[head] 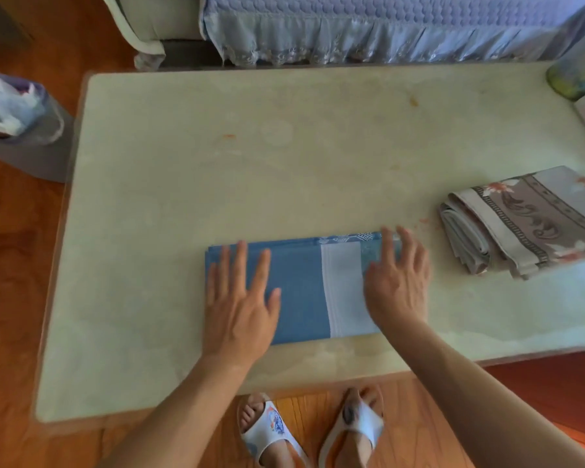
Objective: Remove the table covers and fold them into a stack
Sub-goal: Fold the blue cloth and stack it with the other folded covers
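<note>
Both flat hands, left hand (pixel 240 309) and right hand (pixel 397 285), press the folded blue cloth (pixel 304 292), seemingly smooth.

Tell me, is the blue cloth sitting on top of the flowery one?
No, the blue cloth lies apart from the flowery cloth.

I get one view only — my head camera, wide-angle, looking steeply down and forward over the table (pixel 183 184), close above it, with the sofa (pixel 385 25) beyond.
</note>
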Demonstrator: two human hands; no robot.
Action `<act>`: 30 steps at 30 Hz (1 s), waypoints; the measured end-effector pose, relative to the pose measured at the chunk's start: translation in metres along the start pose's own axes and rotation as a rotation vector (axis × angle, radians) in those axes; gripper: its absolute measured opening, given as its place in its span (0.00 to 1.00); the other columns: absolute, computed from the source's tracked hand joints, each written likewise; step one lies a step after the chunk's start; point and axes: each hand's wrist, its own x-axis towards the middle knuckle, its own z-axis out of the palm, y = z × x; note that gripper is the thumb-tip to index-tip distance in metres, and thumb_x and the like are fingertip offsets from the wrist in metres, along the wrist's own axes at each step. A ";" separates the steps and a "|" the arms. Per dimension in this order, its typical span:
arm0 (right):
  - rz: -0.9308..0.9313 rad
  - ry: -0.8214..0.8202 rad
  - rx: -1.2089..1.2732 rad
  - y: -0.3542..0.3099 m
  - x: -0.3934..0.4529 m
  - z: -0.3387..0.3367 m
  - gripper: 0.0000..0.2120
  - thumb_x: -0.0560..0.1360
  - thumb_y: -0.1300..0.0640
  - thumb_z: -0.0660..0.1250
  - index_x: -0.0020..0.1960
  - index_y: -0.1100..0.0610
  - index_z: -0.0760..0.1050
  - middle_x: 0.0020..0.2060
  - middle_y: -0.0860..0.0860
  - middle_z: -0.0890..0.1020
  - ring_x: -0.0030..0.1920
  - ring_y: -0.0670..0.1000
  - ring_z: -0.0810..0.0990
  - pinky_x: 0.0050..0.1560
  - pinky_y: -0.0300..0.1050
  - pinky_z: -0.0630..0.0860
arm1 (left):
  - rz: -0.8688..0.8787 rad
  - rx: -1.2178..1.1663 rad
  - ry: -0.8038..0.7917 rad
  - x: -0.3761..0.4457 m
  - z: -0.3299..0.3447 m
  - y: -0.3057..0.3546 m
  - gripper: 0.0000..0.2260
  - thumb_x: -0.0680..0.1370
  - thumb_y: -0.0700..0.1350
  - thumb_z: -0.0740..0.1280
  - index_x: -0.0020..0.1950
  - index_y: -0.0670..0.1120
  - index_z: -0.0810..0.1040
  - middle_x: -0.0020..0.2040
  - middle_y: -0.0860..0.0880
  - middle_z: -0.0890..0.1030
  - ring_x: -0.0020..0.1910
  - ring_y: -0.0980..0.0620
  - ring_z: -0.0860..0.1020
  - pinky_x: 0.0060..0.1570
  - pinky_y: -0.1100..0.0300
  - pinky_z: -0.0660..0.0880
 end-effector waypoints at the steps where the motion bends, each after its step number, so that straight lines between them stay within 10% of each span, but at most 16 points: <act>1: -0.153 -0.029 -0.020 -0.009 -0.001 0.005 0.27 0.81 0.50 0.59 0.79 0.53 0.60 0.77 0.58 0.60 0.76 0.63 0.57 0.74 0.60 0.59 | 0.026 0.016 -0.018 0.002 0.005 0.007 0.29 0.82 0.58 0.56 0.82 0.50 0.61 0.82 0.39 0.57 0.81 0.36 0.54 0.78 0.39 0.53; 5: -0.413 -0.219 -0.113 -0.012 0.003 0.039 0.33 0.81 0.33 0.45 0.82 0.45 0.49 0.82 0.52 0.51 0.81 0.57 0.46 0.80 0.59 0.46 | -0.043 0.086 -0.015 0.004 0.032 0.008 0.31 0.81 0.63 0.51 0.83 0.55 0.56 0.83 0.42 0.54 0.82 0.38 0.51 0.78 0.39 0.50; 23: -0.398 -0.165 -0.048 -0.005 -0.014 0.057 0.35 0.78 0.30 0.43 0.82 0.42 0.46 0.82 0.47 0.44 0.81 0.54 0.41 0.79 0.59 0.40 | -0.106 0.053 -0.009 0.012 0.042 0.009 0.30 0.81 0.66 0.49 0.82 0.60 0.48 0.84 0.48 0.45 0.83 0.46 0.43 0.80 0.45 0.42; 27: -0.429 0.026 -0.027 -0.001 -0.018 0.065 0.27 0.80 0.36 0.49 0.76 0.45 0.64 0.79 0.51 0.61 0.78 0.56 0.56 0.77 0.57 0.55 | -0.292 -0.045 0.433 -0.023 0.040 -0.006 0.26 0.80 0.57 0.62 0.74 0.44 0.70 0.74 0.38 0.68 0.73 0.37 0.65 0.70 0.42 0.64; 30: -0.520 0.416 0.090 0.001 -0.026 0.076 0.16 0.79 0.50 0.58 0.51 0.58 0.80 0.55 0.56 0.80 0.57 0.61 0.73 0.56 0.56 0.73 | -0.543 -0.230 0.227 -0.043 0.034 -0.024 0.26 0.81 0.57 0.61 0.69 0.40 0.73 0.68 0.37 0.73 0.67 0.36 0.71 0.64 0.46 0.70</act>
